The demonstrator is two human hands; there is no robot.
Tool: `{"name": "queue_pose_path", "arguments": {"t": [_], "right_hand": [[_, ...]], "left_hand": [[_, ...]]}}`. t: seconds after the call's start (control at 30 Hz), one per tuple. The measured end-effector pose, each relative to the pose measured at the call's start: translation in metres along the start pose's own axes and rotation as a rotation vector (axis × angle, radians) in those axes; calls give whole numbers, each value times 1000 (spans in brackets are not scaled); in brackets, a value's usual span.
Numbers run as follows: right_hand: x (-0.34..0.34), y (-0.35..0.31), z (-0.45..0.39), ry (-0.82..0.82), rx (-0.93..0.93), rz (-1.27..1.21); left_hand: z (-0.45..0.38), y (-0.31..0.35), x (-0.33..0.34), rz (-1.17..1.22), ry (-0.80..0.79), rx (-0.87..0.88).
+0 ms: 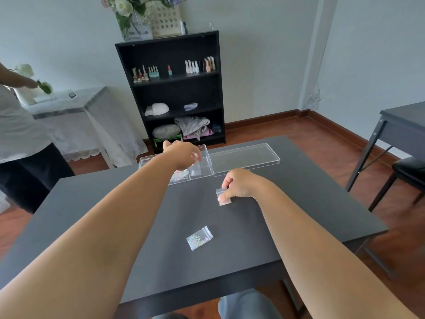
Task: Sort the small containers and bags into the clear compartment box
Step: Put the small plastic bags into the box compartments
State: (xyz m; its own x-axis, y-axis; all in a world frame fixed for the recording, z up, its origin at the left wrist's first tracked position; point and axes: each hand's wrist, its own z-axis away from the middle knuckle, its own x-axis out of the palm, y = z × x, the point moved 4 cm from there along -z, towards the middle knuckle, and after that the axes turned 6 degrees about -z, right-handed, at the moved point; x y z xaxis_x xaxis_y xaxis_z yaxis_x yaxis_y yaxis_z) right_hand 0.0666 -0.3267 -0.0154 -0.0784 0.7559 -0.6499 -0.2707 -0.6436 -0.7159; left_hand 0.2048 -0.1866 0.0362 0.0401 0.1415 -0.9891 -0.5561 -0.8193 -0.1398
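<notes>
Flat, glossy bag [223, 197] under fingers [226, 195].

The worktop [115, 226] is dark and matt, with a smooth top. The compartment box [204, 168] and its lid [246, 157] are clear, shiny plastic. The little bag [199, 238] is thin see-through plastic with sparkly bits inside. The floor [299, 132] is glossy brown wood.

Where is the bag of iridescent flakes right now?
In the head view, the bag of iridescent flakes lies untouched on the dark table, near its front edge, between the forearms and nearer the camera than the right hand.
</notes>
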Motion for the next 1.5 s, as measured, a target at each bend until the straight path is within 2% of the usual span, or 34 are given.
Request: {"name": "queue_pose_path", "arguments": {"t": [0.37,0.57,0.63,0.73,0.83,0.9,1.07,1.17,1.27,1.33,1.4,1.5], "right_hand": [[-1,0,3,-6,-4,-21],[-4,-1,6,-7,24,-62],[-5,-2,8,0,30,-53],[-4,-5,11,26,20,-18],[0,-7,11,65,1,26],[3,-10,11,80,-9,55],[-8,-29,11,95,-79,-9],[-27,-59,6,142,-190,-134],[-49,-89,-11,304,-297,-90],[-53,-100,-28,353,-315,-59],[-47,-103,-47,339,-284,5],[-29,-98,-69,235,-208,144]], "left_hand": [[-10,4,5,-146,-96,-54],[-4,-1,4,-84,-59,-60],[10,0,0,-40,11,-40],[39,1,1,30,213,-44],[79,-3,21,204,459,-106],[105,-8,39,250,536,-188],[130,-28,63,331,513,-380],[131,-37,69,344,492,-379],[130,-37,75,329,453,-357],[129,-36,75,306,452,-337],[129,-37,75,307,455,-331],[130,-37,76,308,453,-330]]}}
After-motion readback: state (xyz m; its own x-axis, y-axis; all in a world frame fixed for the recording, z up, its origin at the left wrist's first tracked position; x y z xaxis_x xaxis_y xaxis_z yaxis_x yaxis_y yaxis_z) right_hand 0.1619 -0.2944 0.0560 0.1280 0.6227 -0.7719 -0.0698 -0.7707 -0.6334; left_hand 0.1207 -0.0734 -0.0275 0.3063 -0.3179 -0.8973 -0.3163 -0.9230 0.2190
